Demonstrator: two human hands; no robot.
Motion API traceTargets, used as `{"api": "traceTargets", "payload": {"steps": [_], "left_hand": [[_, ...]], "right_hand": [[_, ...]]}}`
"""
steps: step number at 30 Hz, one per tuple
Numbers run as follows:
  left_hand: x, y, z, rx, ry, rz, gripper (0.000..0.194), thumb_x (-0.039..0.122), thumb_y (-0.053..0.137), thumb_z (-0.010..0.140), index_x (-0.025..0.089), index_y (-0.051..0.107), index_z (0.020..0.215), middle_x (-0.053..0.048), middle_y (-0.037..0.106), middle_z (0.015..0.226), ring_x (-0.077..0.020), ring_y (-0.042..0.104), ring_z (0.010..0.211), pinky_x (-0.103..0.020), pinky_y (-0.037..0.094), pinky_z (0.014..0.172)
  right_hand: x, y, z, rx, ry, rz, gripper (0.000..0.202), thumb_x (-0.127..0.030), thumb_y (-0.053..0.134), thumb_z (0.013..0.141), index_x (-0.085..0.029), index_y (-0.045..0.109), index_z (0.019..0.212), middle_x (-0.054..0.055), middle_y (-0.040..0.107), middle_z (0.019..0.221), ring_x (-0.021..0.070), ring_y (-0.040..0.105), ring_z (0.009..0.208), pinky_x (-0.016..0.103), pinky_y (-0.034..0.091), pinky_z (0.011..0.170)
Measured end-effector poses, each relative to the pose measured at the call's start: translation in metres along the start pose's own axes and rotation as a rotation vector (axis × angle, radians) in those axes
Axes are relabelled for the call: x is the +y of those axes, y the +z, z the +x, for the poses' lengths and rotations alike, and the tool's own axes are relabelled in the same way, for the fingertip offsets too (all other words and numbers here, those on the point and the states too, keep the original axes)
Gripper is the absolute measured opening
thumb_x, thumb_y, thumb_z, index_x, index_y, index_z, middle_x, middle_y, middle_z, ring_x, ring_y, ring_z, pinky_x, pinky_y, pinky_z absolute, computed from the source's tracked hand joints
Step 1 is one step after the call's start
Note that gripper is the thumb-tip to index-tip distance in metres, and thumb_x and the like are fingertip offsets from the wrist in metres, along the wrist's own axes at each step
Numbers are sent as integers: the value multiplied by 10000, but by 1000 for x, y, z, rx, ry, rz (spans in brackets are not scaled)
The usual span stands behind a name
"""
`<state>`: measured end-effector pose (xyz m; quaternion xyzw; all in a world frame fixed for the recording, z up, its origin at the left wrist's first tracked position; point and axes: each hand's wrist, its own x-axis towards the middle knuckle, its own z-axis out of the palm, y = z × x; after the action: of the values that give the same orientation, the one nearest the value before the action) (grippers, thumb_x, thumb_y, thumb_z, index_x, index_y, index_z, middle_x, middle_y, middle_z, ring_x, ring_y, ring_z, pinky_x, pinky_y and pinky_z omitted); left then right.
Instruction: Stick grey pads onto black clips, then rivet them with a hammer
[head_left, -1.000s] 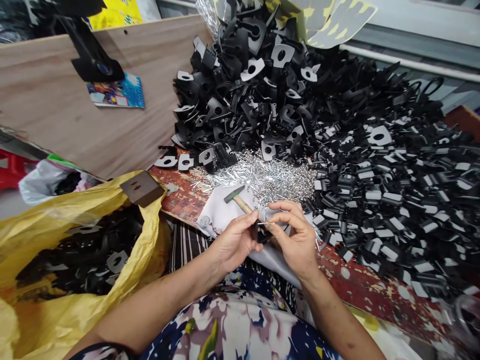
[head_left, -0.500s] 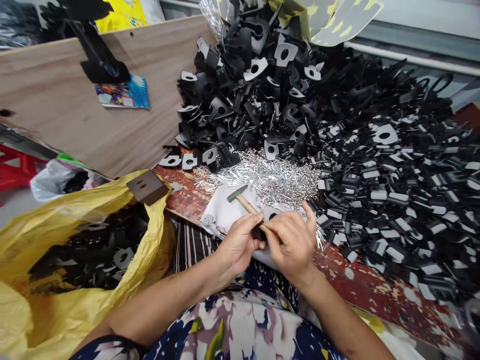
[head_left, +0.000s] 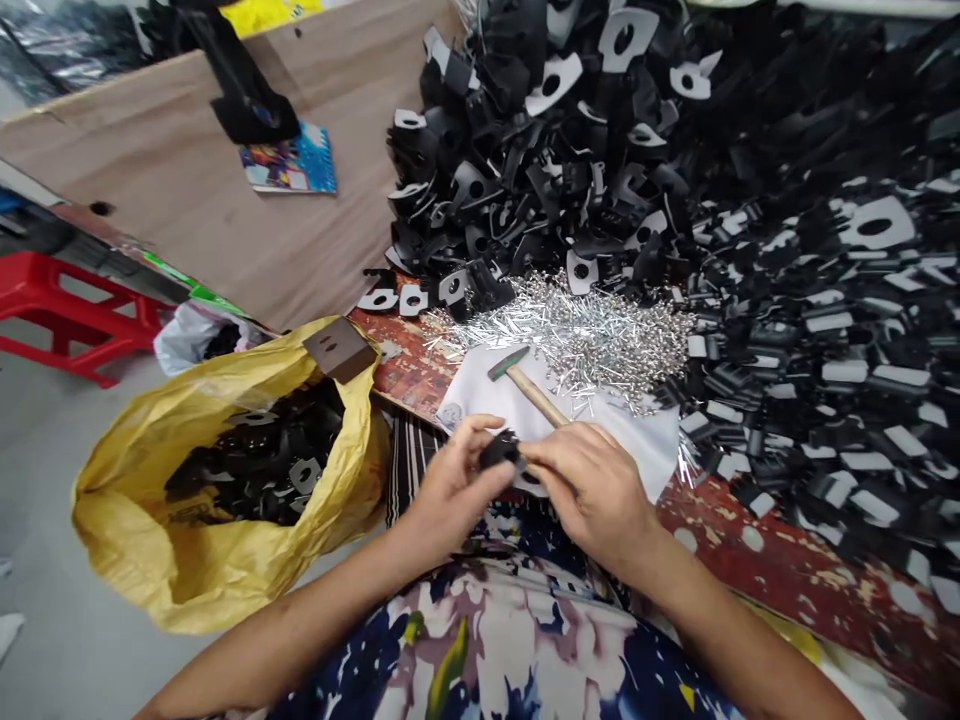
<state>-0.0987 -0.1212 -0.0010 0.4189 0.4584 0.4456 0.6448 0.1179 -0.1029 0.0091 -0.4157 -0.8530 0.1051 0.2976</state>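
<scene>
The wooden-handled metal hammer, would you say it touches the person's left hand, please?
Apart: the head view shows white sheet between hammer and left hand.

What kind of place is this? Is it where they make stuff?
It looks like a small workshop, probably. There's a huge heap of black parts, a pile of thin metal pins and a hammer.

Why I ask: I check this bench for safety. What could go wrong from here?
The handle of the hammer ends right by the right hand in this view, so a careless move could knock it.

Thin metal pins lie loose in a heap just beyond the hands; they might scatter or prick skin.

The brown block appears perched at the rim of the yellow bag and could tip in.
</scene>
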Motion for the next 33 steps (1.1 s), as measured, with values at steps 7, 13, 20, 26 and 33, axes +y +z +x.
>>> {"api": "traceTargets", "payload": {"steps": [7,13,20,26,33], "left_hand": [[-14,-47,1,176,-48,290,297,507,640,949,236,692,1058,2,629,741,-164,520,626,-229,359,533],[-42,-24,19,242,58,339,248,473,613,972,242,699,1006,33,585,647,-142,483,522,-235,362,527],[-45,-35,22,322,31,284,394,532,632,944,194,792,1069,15,565,627,-147,483,519,-241,368,490],[-36,-48,10,200,129,441,333,442,612,971,226,812,1127,-49,752,847,-207,678,751,-277,520,724],[-51,-48,2,47,366,1142,434,346,526,1017,196,679,1394,-94,782,905,-217,729,767,-313,564,750]], "right_hand": [[40,5,-9,-258,258,-492,135,-270,650,916,-224,532,870,67,643,825,223,604,717,309,342,554],[51,-5,-21,-332,385,-318,285,-253,514,955,-194,575,1227,-5,647,614,206,590,499,302,347,487],[40,-33,-51,-222,294,-100,462,-276,476,1041,-302,533,1499,60,746,1312,244,783,998,346,632,752],[38,-29,-60,-253,314,-42,465,-293,476,1051,-288,533,1512,64,733,1341,251,778,1063,381,668,822],[44,-19,-60,-328,392,-12,479,-377,434,1071,-301,495,1541,61,692,1407,264,742,1168,418,652,915]]}}
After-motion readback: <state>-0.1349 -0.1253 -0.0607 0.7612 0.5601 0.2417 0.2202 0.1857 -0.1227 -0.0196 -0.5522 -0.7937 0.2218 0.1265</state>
